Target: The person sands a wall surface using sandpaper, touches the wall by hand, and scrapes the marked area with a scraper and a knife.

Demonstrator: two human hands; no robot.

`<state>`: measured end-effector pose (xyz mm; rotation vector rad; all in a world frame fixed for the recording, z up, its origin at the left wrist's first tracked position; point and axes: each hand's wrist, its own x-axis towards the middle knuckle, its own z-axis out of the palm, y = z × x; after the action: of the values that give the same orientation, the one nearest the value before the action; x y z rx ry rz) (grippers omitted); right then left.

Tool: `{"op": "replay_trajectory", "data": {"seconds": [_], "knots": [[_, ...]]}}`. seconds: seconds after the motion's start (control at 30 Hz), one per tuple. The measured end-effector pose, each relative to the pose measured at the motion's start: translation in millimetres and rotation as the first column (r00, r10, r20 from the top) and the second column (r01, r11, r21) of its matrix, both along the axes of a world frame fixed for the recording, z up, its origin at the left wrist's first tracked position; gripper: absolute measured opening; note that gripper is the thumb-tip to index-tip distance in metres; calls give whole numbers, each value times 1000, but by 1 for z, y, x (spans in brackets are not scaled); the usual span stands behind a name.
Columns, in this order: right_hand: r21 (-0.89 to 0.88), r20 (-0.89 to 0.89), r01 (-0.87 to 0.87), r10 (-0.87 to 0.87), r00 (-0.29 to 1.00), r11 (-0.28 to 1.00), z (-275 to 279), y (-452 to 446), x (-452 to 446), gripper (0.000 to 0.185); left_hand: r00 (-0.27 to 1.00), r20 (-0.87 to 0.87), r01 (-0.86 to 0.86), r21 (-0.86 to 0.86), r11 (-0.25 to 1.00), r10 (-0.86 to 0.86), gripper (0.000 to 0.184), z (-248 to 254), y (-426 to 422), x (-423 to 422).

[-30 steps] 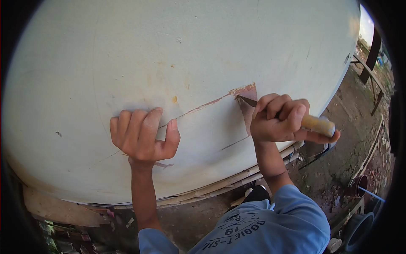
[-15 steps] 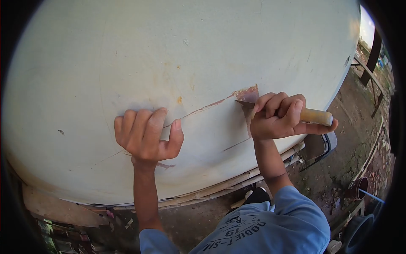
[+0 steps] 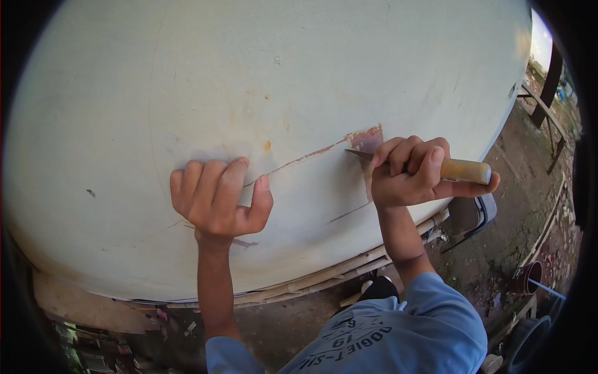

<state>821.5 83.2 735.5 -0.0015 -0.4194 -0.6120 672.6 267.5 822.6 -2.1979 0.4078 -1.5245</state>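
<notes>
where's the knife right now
The knife is in the right hand, right of centre in the head view, its tip beside the reddish patch.

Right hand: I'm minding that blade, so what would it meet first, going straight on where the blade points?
Leading with the knife, the right hand would probably meet the reddish-brown line on the pale surface, just past the tip; depth between blade and surface is unclear.

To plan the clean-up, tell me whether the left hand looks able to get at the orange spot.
Probably yes: the left hand is close to the orange spot, with only pale surface between them.
</notes>
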Motion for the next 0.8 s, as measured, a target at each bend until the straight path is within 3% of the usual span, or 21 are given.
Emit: {"op": "replay_trajectory", "data": {"seconds": [0.07, 0.17, 0.23, 0.3, 0.4, 0.53, 0.63, 0.67, 0.7, 0.77, 0.8], "knots": [[62, 36, -14, 12, 999, 998, 3, 3, 3, 44, 1000, -6, -6, -1, 1000, 6, 20, 1, 1, 0], [77, -9, 0, 0, 1000, 997, 3, 4, 1, 43, 1000, 2, -5, 1, 1000, 5, 19, 1, 1, 0], [-181, -99, 147, -166, 981, 973, 18, 24, -21, 17, 1000, -7, 5, -7, 1000, -5, 20, -1, 0, -1], [-219, -60, 173, -191, 980, 960, 18, 19, -16, 15, 1000, 4, 17, 7, 1000, -17, 20, 3, 2, 3], [-106, 83, 51, -42, 996, 993, -4, -6, 3, 13, 1000, 5, -1, 2, 1000, 1, 20, 2, 3, 0], [-147, 137, 96, -76, 988, 984, -5, 4, 1, 6, 1000, -10, 14, -6, 1000, -14, 20, 0, 1, 0], [-3, 8, 82, -82, 997, 997, 9, 7, 5, 22, 1000, -1, -5, -10, 1000, 5, 19, 1, 2, -2], [-92, -74, 167, -174, 982, 982, 23, 19, -3, 7, 1000, 2, -3, -9, 1000, 3, 19, 0, 1, 0], [-88, -75, 161, -168, 983, 983, 22, 22, -5, 6, 1000, -5, 1, -12, 1000, -1, 19, -1, 1, -1], [-80, -76, 148, -155, 985, 986, 20, 28, -9, 13, 1000, -9, 15, -1, 1000, -15, 19, 1, 1, 0], [53, -14, 77, -76, 997, 996, 13, 18, 0, 32, 1000, -2, 14, 2, 1000, -14, 19, 2, 2, 2]]}}
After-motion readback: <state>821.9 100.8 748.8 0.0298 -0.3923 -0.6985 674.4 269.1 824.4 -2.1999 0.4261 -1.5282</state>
